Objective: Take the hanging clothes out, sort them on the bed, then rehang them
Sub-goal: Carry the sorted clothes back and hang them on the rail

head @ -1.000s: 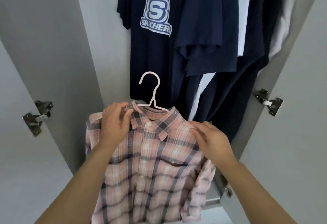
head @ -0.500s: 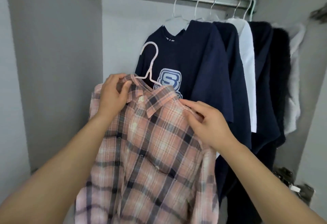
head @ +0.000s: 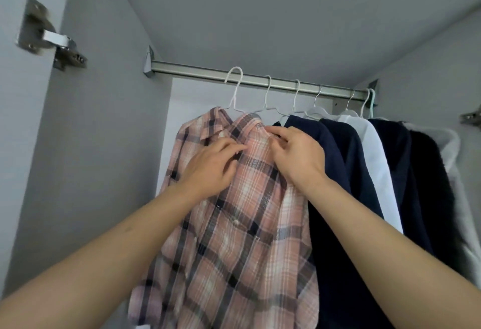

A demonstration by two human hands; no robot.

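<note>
My fingers (head: 235,146) are on the plaid shirt (head: 234,237), both sets up at the collar: my left hand (head: 210,170) lies across the front just under the collar with fingertips pinching the cloth near the placket, and my right hand (head: 296,157) has its fingers curled in, gripping the fabric at the right shoulder seam. So both hands are grasping that shirt, neither one loose.

Biggest first: the grey wardrobe (head: 104,172) wraps round everything, side wall on my left, ceiling panel above. The pink, white and dark checked shirt fills the middle, hanging long and slightly twisted, its hem running out of the bottom of the view. Right beside it, touching, hang the dark navy tops (head: 335,185), then a white garment (head: 377,162), then more dark clothing (head: 416,185) and something pale and fuzzy (head: 453,151) at the far right.

The metal rail (head: 197,70) runs across under the ceiling. The shirt's white hanger (head: 235,89) has its hook right up at the rail; whether it sits fully over it I cannot tell. More white hooks (head: 268,92) line the rail to the right. A steel door hinge (head: 49,40) shows blurred at upper left.
</note>
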